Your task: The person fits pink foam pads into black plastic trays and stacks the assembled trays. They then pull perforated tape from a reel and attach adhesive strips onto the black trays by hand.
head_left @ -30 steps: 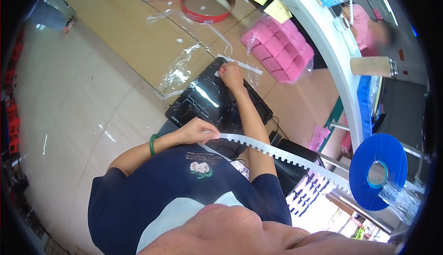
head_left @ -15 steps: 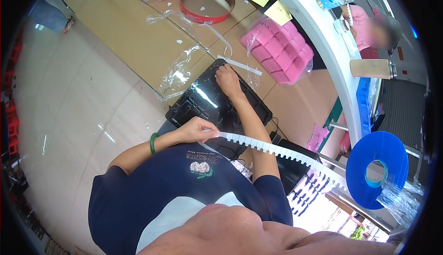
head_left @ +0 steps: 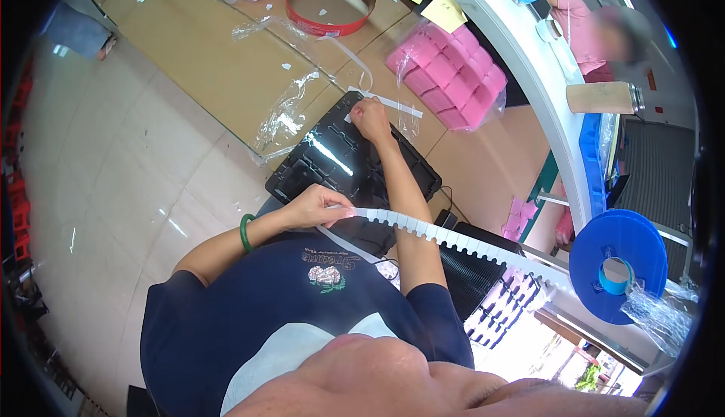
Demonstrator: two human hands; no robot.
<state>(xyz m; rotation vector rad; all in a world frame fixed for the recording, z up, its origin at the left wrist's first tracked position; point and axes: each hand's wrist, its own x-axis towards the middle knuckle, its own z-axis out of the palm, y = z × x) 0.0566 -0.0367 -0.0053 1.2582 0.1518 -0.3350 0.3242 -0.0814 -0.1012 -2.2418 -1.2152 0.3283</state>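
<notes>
My left hand (head_left: 317, 207), with a green bangle (head_left: 247, 233) on its wrist, pinches a white notched strip (head_left: 453, 243). This strip runs in front of my right forearm toward a blue reel (head_left: 618, 266) on the right. A plain narrow tail (head_left: 351, 247) hangs from the left hand across my shirt. My right hand (head_left: 371, 120) is closed, its fingertips down at the far corner of a black molded plastic case (head_left: 332, 149). A small white piece shows at those fingertips, mostly hidden. A white strip (head_left: 396, 104) lies just beyond that hand.
Brown cardboard (head_left: 211, 47) covers the surface beyond the case, with clear plastic film (head_left: 287, 115) and a red-rimmed round tray (head_left: 330, 27) on it. A pink foam block (head_left: 449, 77) lies right of these. A curved white counter (head_left: 521, 47) holds a bottle (head_left: 604, 98); a person sits behind it.
The whole view has shifted slightly. My right hand has turned a little at the case corner, and a white piece now shows at its fingertips. My left hand keeps its pinch on the strip.
</notes>
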